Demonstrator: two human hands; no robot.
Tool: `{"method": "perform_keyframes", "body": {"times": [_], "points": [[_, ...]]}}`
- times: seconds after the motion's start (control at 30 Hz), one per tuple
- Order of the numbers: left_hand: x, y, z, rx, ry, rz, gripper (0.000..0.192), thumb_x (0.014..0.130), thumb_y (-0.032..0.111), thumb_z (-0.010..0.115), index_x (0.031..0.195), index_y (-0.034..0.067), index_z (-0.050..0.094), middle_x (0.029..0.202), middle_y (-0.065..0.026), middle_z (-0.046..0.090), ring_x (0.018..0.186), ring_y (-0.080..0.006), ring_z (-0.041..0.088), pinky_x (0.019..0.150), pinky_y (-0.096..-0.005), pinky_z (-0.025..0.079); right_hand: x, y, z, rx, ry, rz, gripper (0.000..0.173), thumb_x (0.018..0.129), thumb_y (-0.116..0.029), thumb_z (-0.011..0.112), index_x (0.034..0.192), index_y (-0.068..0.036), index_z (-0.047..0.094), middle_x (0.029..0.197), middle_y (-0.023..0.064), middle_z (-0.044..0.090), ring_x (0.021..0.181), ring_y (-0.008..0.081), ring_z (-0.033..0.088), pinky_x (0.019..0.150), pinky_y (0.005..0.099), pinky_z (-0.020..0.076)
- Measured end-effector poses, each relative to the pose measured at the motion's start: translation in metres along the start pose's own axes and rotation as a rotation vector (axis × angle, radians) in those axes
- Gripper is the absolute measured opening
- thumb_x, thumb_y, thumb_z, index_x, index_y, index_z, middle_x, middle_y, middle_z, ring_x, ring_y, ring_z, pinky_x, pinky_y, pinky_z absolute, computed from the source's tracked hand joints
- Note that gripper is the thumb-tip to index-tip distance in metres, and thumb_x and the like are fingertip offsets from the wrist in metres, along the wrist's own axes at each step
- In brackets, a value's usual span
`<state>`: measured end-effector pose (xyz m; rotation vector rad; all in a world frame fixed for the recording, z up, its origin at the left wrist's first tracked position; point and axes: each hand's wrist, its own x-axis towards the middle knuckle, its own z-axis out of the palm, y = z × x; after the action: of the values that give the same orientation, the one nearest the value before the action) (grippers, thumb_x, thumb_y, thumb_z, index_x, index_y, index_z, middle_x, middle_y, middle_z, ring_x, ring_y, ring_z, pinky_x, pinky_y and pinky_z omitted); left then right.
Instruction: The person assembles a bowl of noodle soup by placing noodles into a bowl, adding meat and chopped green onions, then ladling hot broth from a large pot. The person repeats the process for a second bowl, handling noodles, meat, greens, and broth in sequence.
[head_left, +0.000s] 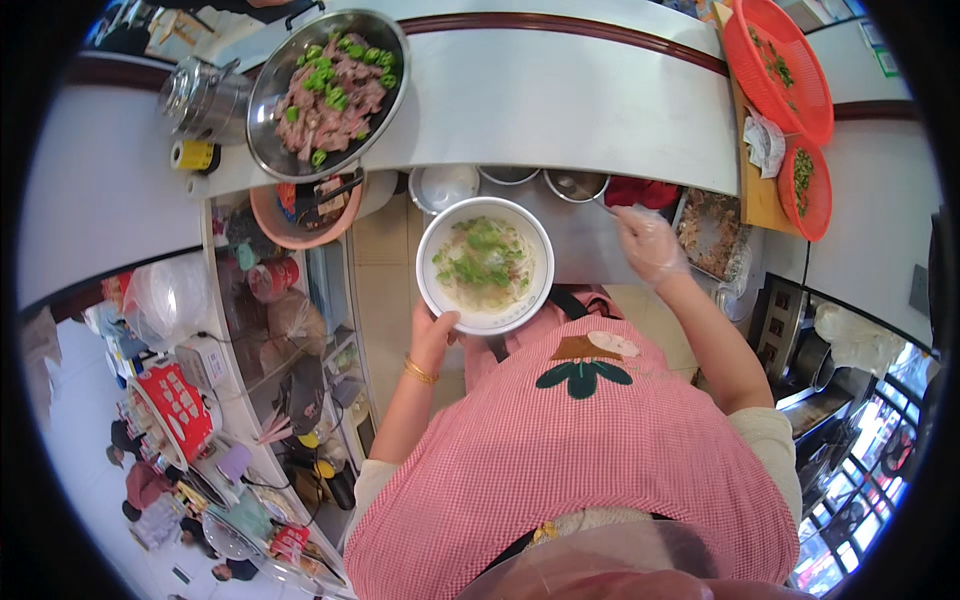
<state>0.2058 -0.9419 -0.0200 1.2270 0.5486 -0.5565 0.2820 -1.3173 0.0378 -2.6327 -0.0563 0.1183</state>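
My left hand (433, 334), bare, grips the near left rim of a white bowl (546, 262), thumb on top. In the bowl lies noodle soup (484, 262) with chopped green leaves over it. My right hand (651, 244) wears a clear plastic glove and is closed around the thin handle of a metal spoon (600, 201). The spoon's other end reaches into a round metal pot (551, 187) under the counter edge; its head is partly hidden there. Two more round containers, a pale one (444, 187) and a metal one (510, 174), stand left of that pot.
A large steel basin (259, 120) of sliced meat and green peppers stands on the white counter (570, 97), beside a metal canister (199, 101). At right are red baskets (817, 90) of chopped greens and a tray (712, 232) of minced food. A pink bucket (300, 241) sits left.
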Motion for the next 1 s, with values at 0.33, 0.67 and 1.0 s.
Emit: {"method": "perform_keyframes", "body": {"times": [0.33, 0.67, 1.0], "points": [[-0.004, -0.004, 0.005, 0.040, -0.039, -0.047, 0.041, 0.079, 0.005, 0.062, 0.118, 0.000, 0.049, 0.083, -0.0072, 0.062, 0.050, -0.0099, 0.053, 0.038, -0.0220, 0.037, 0.018, -0.001, 0.048, 0.285, -0.061, 0.298, 0.024, 0.085, -0.020, 0.053, 0.092, -0.005, 0.070, 0.089, 0.0247, 0.065, 0.084, 0.0428, 0.063, 0.075, 0.0484, 0.0506], [-0.006, -0.004, 0.010, 0.051, 0.002, -0.070, 0.046, 0.081, 0.007, 0.062, 0.124, 0.001, 0.048, 0.088, -0.0054, 0.061, 0.051, -0.0077, 0.049, 0.039, -0.0218, 0.035, -0.014, -0.003, 0.006, 0.672, -0.100, 0.495, 0.021, 0.088, -0.018, 0.062, 0.094, -0.001, 0.073, 0.070, -0.0019, 0.063, 0.065, 0.0072, 0.054, 0.059, 0.0259, 0.0439], [0.029, 0.019, 0.014, 0.125, -0.027, 0.005, 0.042, 0.080, 0.003, 0.059, 0.120, -0.002, 0.046, 0.082, -0.0105, 0.063, 0.044, -0.0131, 0.054, 0.036, -0.0235, 0.038, -0.010, -0.016, 0.020, 0.155, 0.078, 0.232, 0.020, 0.090, -0.018, 0.055, 0.089, -0.003, 0.068, 0.078, 0.0241, 0.064, 0.076, 0.0409, 0.063, 0.067, 0.0489, 0.0491]]}}
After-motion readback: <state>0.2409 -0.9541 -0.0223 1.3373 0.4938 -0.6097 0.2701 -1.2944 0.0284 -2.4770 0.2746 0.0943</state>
